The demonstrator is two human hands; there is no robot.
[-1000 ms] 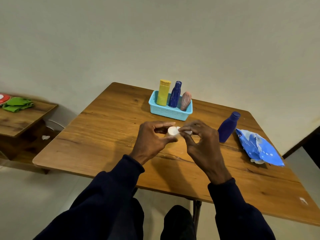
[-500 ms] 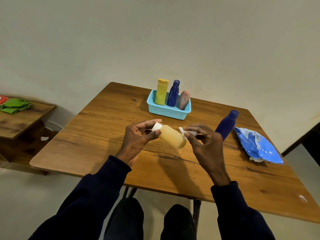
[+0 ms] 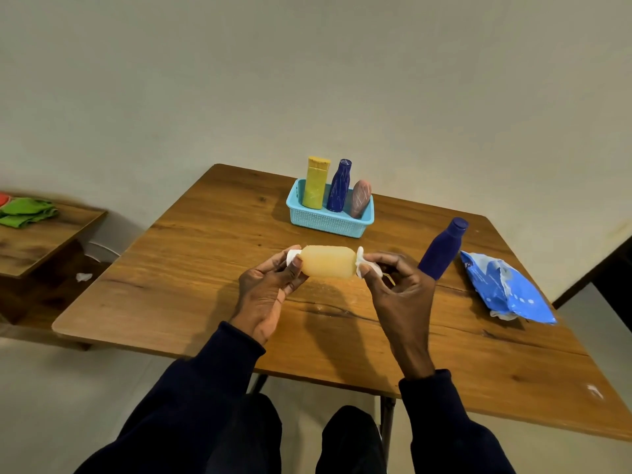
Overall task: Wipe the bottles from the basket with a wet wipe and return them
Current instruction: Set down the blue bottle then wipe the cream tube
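You are wiping the pale orange bottle point(image 3: 328, 261), holding it level on the near side of the basket point(image 3: 328, 223), long axis running side to side, cap point(image 3: 293, 256) pointing left. Your left hand point(image 3: 265, 295) is gripping the cap end; your right hand point(image 3: 400, 295) is pinching the wet wipe point(image 3: 364, 266) against its base. Next, probably: standing it back in the basket.

Orange bottle point(image 3: 328, 261) horizontal — wipe point(image 3: 361, 264) at base.

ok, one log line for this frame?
phase: wiping | left hand: holds orange bottle sideways by cap end | right hand: pinches wet wipe against its base | basket: three bottles | table: dark blue bottle
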